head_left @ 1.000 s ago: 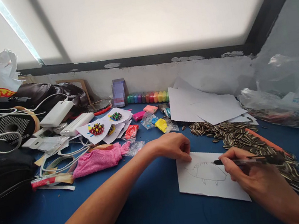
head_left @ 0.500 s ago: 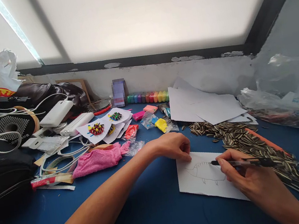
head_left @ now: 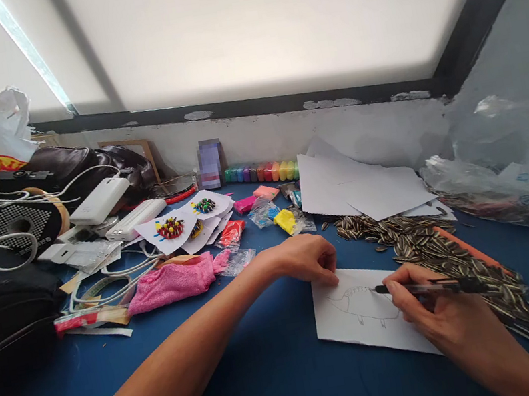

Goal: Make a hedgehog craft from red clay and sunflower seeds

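Observation:
A sheet of white paper (head_left: 338,315) lies on the blue table, bearing a line drawing of an animal with a pointed snout, short legs and small curved marks along its back. My right hand (head_left: 449,316) grips a black pen (head_left: 414,286), its tip at the drawing's upper back line. With fingers curled, my left hand (head_left: 311,259) presses the paper's top left edge, the thumb on the sheet. Just beyond the right hand spreads a heap of striped sunflower seeds (head_left: 421,242). The right end of the drawing is hidden behind the right fingers.
Decorated cards (head_left: 163,242), clay packets (head_left: 285,221) and a pink cloth (head_left: 175,286) lie left of centre. Behind the seeds are spare paper sheets (head_left: 338,185) and a plastic bag (head_left: 509,177). Power banks (head_left: 100,202), cables and a black bag (head_left: 3,302) crowd the left side.
The pen tip has shifted very slightly right and down along the drawn back. My left hand and the paper stay in place.

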A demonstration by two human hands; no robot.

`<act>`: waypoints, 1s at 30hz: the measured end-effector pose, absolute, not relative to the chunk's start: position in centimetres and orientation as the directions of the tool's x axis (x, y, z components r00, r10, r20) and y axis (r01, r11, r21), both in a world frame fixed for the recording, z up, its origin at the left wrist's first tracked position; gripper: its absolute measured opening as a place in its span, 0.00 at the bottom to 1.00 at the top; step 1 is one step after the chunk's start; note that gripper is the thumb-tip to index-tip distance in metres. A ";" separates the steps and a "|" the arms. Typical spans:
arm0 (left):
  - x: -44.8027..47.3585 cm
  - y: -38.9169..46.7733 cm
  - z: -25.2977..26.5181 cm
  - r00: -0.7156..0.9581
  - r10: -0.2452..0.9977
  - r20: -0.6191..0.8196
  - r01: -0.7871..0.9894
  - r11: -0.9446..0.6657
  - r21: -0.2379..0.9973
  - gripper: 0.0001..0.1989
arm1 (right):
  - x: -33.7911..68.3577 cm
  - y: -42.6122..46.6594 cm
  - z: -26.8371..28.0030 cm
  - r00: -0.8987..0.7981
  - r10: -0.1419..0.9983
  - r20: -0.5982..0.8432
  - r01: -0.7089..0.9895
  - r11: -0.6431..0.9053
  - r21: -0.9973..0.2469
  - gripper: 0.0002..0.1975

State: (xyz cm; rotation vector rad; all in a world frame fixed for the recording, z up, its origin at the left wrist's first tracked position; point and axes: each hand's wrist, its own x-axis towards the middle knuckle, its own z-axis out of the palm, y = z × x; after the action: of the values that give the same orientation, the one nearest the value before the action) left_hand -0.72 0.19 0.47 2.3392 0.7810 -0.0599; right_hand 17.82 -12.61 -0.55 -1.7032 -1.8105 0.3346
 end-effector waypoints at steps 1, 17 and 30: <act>-0.7 0.2 0.5 0.821 0.518 -0.239 0.549 -0.602 0.580 0.06 | 17.8 -12.6 -0.5 0.026 0.964 0.263 0.804 0.136 -0.579 0.14; -0.7 0.2 0.4 0.821 0.522 -0.229 0.547 -0.608 0.576 0.06 | 18.2 -12.4 -0.3 0.022 0.957 0.289 0.834 0.142 -0.533 0.13; -0.8 0.4 0.3 0.823 0.521 -0.227 0.546 -0.612 0.572 0.07 | 18.2 -12.3 -0.1 0.004 0.955 0.295 0.836 0.159 -0.526 0.13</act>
State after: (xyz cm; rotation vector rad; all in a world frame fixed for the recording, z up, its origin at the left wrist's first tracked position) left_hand -0.77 0.37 0.25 2.3530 0.7794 -0.0497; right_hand 18.15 -12.33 -0.15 -1.6997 -1.8525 0.2623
